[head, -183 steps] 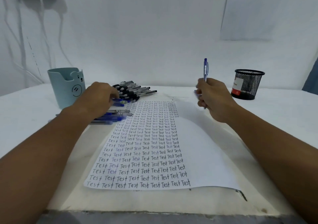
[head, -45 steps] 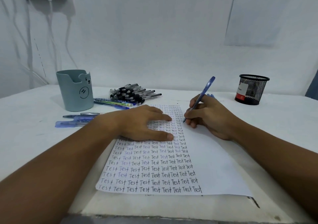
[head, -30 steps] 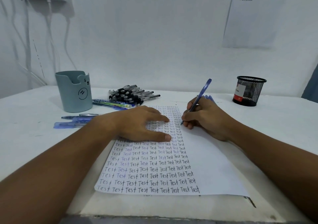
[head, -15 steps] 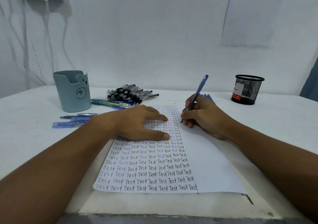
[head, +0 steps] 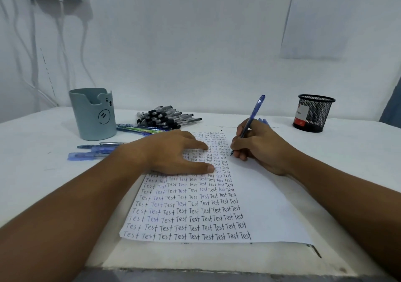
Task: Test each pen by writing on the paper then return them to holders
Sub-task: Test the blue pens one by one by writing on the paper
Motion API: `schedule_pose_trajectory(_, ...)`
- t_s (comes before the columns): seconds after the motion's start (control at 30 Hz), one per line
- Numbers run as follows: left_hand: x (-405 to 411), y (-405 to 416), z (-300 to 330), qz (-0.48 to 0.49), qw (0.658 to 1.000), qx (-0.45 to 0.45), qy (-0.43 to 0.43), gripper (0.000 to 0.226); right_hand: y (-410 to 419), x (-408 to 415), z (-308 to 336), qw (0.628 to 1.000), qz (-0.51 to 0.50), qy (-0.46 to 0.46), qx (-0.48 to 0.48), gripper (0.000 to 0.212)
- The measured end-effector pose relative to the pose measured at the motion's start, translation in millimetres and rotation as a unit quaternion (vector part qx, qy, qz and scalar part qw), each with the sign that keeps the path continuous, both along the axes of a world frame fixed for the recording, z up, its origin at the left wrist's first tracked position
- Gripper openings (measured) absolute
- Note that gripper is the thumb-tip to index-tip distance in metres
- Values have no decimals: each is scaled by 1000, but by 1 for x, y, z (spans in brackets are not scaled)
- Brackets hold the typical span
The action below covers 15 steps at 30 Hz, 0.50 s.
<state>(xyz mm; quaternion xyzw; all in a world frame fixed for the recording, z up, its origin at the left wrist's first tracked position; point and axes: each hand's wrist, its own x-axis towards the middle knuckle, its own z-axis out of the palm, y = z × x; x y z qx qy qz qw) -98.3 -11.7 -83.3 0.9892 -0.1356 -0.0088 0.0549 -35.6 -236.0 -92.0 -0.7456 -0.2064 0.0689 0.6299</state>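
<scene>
The paper lies near the table's front edge, its left two-thirds packed with rows of "Test" in black and blue ink, the right strip bare. The blue pen is see-through, tilted up and away, its tip on the paper at the end of a row near the far edge. Part of the writing sits under the left hand, and the far rows are too small to read properly. More blue pens lie partly behind the left forearm. Left hand is flat on the paper, fingers straight and spread. Right hand rests on the sheet, fingers curled and pinching the pen low down.
</scene>
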Motion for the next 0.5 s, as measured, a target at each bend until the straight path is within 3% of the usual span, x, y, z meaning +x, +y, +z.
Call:
schedule_pose_trajectory(0.23, 5, 5, -2, 10, 1000, 14, -13, 95, -1, 1, 0, 999, -13, 11, 34, 31)
schedule_pose_trajectory(0.5, 4, 4, -2, 5, 1000, 15, -18, 95, 1, 1, -2, 1000, -17, -22, 2, 28)
